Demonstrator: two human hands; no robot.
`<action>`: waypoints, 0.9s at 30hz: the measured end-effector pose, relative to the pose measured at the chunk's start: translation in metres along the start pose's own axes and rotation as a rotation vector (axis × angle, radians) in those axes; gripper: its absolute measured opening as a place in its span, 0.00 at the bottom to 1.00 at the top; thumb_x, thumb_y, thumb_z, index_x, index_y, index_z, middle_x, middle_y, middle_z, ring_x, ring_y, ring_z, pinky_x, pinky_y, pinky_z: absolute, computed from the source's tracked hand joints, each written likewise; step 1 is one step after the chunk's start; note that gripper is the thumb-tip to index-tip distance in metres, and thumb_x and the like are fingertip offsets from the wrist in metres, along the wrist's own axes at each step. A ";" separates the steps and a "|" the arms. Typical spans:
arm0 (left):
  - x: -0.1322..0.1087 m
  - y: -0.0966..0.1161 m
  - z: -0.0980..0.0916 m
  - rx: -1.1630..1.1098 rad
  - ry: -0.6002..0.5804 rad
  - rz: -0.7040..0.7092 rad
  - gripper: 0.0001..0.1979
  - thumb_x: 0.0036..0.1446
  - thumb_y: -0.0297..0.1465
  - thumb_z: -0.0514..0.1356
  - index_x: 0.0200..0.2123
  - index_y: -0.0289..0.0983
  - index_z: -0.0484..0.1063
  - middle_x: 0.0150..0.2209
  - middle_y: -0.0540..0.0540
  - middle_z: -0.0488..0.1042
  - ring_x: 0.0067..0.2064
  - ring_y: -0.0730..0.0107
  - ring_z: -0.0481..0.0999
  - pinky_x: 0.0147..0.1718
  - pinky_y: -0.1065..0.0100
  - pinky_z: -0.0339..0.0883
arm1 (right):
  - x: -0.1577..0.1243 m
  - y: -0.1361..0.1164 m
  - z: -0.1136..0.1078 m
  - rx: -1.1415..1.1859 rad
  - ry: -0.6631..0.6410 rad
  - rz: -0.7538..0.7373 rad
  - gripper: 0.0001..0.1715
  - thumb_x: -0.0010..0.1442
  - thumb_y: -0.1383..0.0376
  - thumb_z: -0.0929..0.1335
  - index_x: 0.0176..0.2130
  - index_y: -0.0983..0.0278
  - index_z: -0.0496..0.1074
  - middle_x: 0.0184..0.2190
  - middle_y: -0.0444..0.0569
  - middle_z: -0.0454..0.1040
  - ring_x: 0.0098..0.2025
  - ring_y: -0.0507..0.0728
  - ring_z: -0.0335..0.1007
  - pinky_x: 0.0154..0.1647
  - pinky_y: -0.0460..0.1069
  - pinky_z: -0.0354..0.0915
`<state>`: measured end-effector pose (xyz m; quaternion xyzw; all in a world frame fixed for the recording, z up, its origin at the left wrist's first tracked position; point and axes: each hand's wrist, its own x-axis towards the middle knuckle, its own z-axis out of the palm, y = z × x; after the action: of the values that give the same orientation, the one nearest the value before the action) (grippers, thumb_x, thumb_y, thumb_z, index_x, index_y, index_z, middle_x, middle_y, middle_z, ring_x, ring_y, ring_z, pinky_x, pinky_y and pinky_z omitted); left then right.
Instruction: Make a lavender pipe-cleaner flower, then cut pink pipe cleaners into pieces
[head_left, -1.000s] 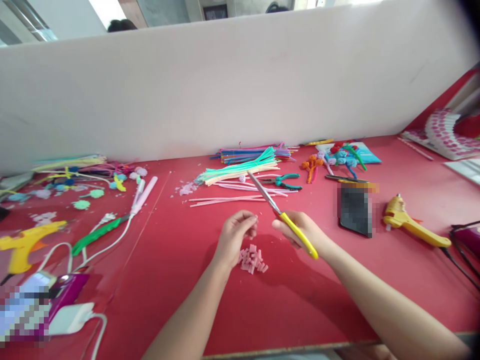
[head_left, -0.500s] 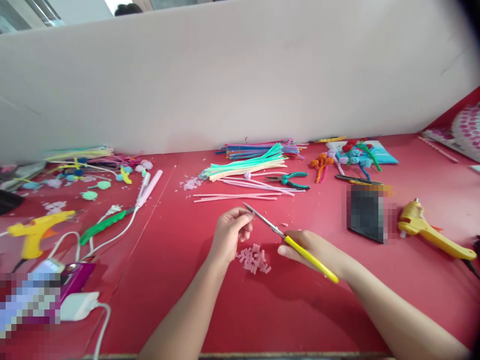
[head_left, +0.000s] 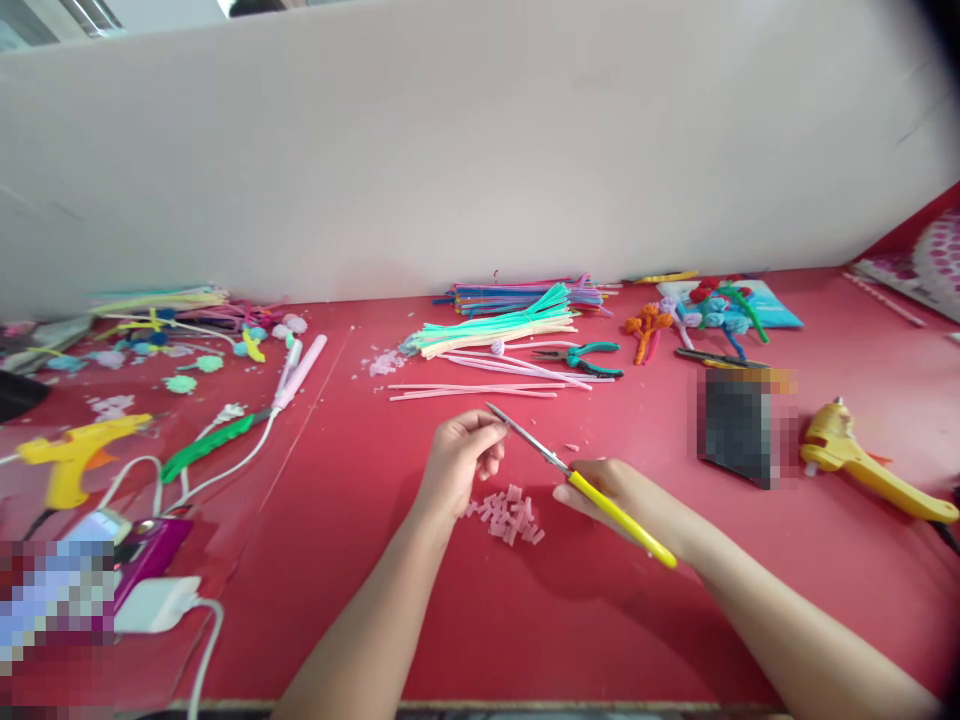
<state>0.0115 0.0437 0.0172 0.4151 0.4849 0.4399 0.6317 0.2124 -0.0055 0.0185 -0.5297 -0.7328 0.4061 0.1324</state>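
In my right hand (head_left: 619,490) are scissors (head_left: 624,520) with yellow handles, their narrow metal blades pointing up and left. My left hand (head_left: 465,455) is pinched closed at the blade tips; whatever lies between its thumb and fingers is too small to make out. Just below and between the hands, a small heap of short pink pieces (head_left: 508,515) rests on the red table (head_left: 337,590). Beyond my left hand lie a few long pink pipe cleaners (head_left: 472,391).
Farther back are bundled pipe cleaners (head_left: 495,330) and teal-handled pliers (head_left: 592,357). Yellow glue guns (head_left: 862,455) lie at both sides. At left are a pink hair straightener (head_left: 300,372), a green cutter (head_left: 210,447) and white cords. A white partition (head_left: 480,150) closes off the back.
The view has shifted slightly. Both hands and the scissors keep nearly the same pose, with the left hand still pinched at the blade tips.
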 end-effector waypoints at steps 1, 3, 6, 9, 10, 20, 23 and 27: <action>0.000 0.000 0.000 0.001 -0.002 0.001 0.07 0.45 0.32 0.61 0.23 0.34 0.68 0.15 0.54 0.66 0.13 0.83 0.60 0.10 0.79 0.48 | 0.000 0.000 0.001 0.012 0.004 0.011 0.21 0.57 0.51 0.61 0.22 0.63 0.57 0.18 0.38 0.55 0.21 0.47 0.47 0.20 0.44 0.47; 0.000 0.001 -0.001 0.002 -0.010 0.003 0.07 0.45 0.32 0.61 0.23 0.34 0.68 0.15 0.54 0.66 0.13 0.83 0.60 0.10 0.79 0.48 | 0.000 0.000 0.001 0.027 0.014 0.036 0.21 0.56 0.51 0.61 0.22 0.63 0.57 0.18 0.37 0.53 0.21 0.47 0.46 0.20 0.43 0.47; -0.001 0.001 -0.002 0.004 -0.029 0.014 0.08 0.46 0.32 0.61 0.22 0.34 0.67 0.16 0.54 0.66 0.14 0.84 0.60 0.11 0.80 0.49 | 0.002 0.000 0.002 0.041 0.041 0.080 0.21 0.54 0.52 0.62 0.21 0.64 0.56 0.17 0.37 0.51 0.20 0.47 0.44 0.19 0.43 0.45; -0.001 0.002 -0.002 0.016 -0.046 0.023 0.09 0.48 0.34 0.60 0.24 0.34 0.67 0.17 0.54 0.67 0.15 0.83 0.61 0.11 0.80 0.51 | 0.006 0.001 0.001 0.102 0.106 0.120 0.20 0.53 0.53 0.63 0.20 0.63 0.56 0.16 0.38 0.52 0.18 0.46 0.47 0.17 0.43 0.45; -0.001 0.002 -0.002 0.024 -0.054 0.024 0.09 0.48 0.34 0.60 0.25 0.34 0.68 0.18 0.54 0.67 0.15 0.83 0.62 0.12 0.80 0.52 | 0.007 0.002 0.000 0.142 0.138 0.145 0.19 0.53 0.53 0.63 0.21 0.63 0.57 0.15 0.37 0.52 0.16 0.46 0.48 0.16 0.43 0.45; -0.010 -0.013 0.016 0.254 -0.303 -0.072 0.10 0.50 0.37 0.59 0.26 0.34 0.68 0.19 0.51 0.68 0.17 0.79 0.65 0.14 0.77 0.57 | 0.013 0.004 -0.002 0.482 0.186 0.223 0.12 0.50 0.61 0.64 0.21 0.62 0.58 0.09 0.35 0.54 0.11 0.47 0.54 0.12 0.42 0.51; -0.014 -0.020 0.022 0.342 -0.367 -0.092 0.12 0.50 0.39 0.58 0.27 0.35 0.68 0.19 0.51 0.68 0.17 0.78 0.65 0.13 0.77 0.57 | 0.012 0.000 0.004 0.480 0.151 0.194 0.09 0.51 0.62 0.62 0.22 0.62 0.59 0.10 0.35 0.55 0.11 0.47 0.54 0.11 0.41 0.51; -0.015 -0.024 0.024 0.463 -0.382 -0.056 0.13 0.52 0.41 0.55 0.29 0.36 0.68 0.19 0.52 0.67 0.16 0.77 0.64 0.13 0.76 0.56 | 0.012 0.002 0.005 0.439 0.160 0.202 0.08 0.50 0.63 0.61 0.22 0.62 0.60 0.10 0.35 0.55 0.11 0.47 0.54 0.11 0.41 0.51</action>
<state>0.0363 0.0205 0.0024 0.6098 0.4558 0.2142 0.6119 0.2059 0.0026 0.0111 -0.5893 -0.5575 0.5234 0.2607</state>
